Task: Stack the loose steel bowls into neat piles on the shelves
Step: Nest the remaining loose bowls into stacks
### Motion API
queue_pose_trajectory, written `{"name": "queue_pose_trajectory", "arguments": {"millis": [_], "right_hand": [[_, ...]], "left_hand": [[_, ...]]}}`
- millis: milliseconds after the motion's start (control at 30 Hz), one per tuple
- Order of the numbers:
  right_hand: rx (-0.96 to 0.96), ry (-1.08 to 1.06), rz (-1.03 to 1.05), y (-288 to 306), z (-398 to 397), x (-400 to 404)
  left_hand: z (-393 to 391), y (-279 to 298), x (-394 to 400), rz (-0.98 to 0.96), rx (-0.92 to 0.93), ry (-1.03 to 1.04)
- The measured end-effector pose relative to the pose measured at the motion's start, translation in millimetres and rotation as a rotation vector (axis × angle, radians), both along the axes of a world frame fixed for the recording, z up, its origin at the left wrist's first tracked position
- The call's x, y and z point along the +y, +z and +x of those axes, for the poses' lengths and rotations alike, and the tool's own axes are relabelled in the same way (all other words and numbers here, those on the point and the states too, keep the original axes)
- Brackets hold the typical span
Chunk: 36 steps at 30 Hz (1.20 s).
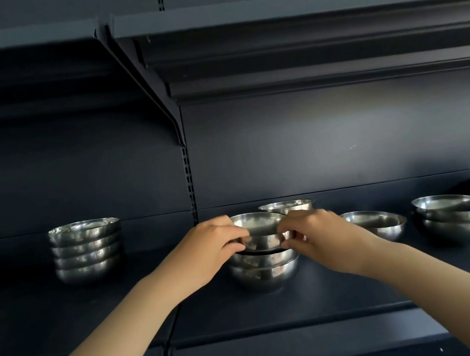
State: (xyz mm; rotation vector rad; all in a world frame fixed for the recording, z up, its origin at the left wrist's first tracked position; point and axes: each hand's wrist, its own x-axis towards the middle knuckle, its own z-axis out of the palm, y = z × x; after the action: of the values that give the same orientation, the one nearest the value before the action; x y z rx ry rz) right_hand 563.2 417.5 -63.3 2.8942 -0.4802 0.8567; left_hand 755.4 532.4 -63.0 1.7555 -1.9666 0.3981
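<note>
Forearms reach up to shelf [353,291]. Left hand [208,251] and right hand [316,234] pinch rim of top bowl [259,232] from either side, bowl sitting slightly tilted on pile [265,268].

Risks:
- uneven release: bowl seats crooked, pile leans
- slick steel slips from fingertips, clatters
- side push shifts pile toward loose bowl [378,223] nearby

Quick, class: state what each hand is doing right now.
Left hand: grips the left rim of the top bowl on the middle pile.
Right hand: grips the same bowl's right rim.
</note>
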Motion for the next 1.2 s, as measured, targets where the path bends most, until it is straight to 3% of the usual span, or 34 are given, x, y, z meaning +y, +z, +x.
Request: {"name": "queue_pose_trajectory", "arguments": {"millis": [333,533,700,1200], "right_hand": [[-0.024,0.042,0.046,-6.7,-2.5,0.7],[-0.112,0.008,0.134,-9.9,-6.4,-5.0],[-0.063,-0.087,0.350,-12.1,-4.4,-16.4],[-0.130,-0.042,0.436,-18.0,4.8,-28.2]], "left_hand": [[8.5,-10.6,-0.8,-0.016,0.038,-0.038],[19.3,-18.8,-4.5,-0.066,0.215,-0.003],[23.9,-30.3,-10.9,0.088,0.445,0.040],[23.4,-39.4,-16.4,0.065,0.537,0.038]]}}
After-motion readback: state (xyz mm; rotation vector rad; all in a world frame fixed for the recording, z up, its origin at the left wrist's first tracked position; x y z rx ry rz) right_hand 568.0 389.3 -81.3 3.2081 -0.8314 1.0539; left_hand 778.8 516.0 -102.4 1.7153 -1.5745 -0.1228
